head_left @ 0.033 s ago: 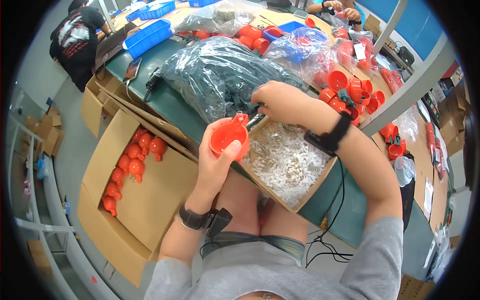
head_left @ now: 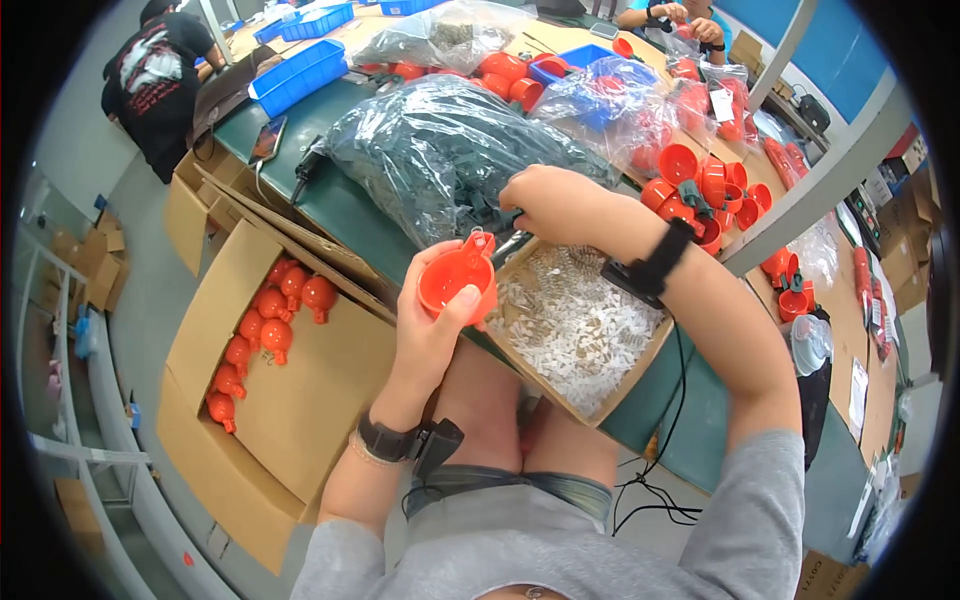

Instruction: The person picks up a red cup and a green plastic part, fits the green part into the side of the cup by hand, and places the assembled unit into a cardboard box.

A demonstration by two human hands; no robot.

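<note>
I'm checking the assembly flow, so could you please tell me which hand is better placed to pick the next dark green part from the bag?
The right hand: it already rests at the edge of the bag of dark green parts. The left hand is occupied holding an orange cup.

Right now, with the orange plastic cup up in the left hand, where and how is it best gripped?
Probably by the rim, as the left hand does: the orange plastic cup faces open side up, thumb over the near edge, fingers beneath. Come from below on the person's side; the small tab on the far rim and the right hand crowd the far side.
</note>
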